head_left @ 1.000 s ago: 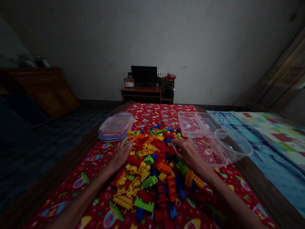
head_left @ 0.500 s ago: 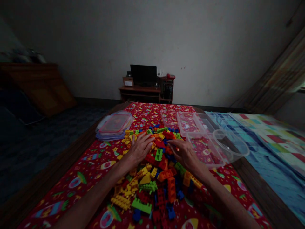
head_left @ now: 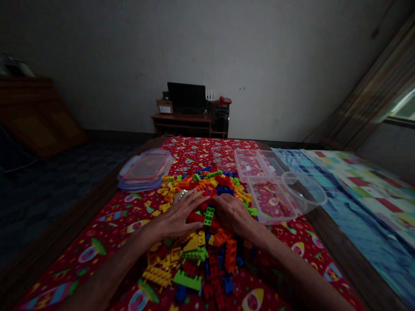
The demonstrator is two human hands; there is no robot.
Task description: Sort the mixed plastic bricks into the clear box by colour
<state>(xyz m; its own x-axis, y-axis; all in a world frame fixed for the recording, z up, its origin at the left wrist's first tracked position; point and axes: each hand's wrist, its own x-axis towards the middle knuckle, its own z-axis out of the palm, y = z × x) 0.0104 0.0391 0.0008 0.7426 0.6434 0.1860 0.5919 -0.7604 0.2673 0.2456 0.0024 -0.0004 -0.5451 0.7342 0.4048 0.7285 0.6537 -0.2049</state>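
A heap of plastic building bricks (head_left: 201, 259) in yellow, red, blue, green and orange lies on a red patterned cloth (head_left: 129, 224). My left hand (head_left: 177, 216) rests palm down on the heap's left middle, fingers stretched out and spread. My right hand (head_left: 231, 214) lies flat on the bricks just to its right, fingers pointing left. A green brick (head_left: 209, 216) shows between the two hands. Neither hand grips anything that I can see.
Stacked container lids (head_left: 145, 169) lie at the back left of the cloth. Several clear plastic containers (head_left: 275, 185) stand at the right, one round. The wooden table edge (head_left: 340, 255) runs along the right, with a patchwork mat (head_left: 366, 190) beyond. A desk with a monitor (head_left: 188, 108) stands by the far wall.
Both hands have moved inward over the heap and now lie close together in its middle. The view has shifted a little to the right.
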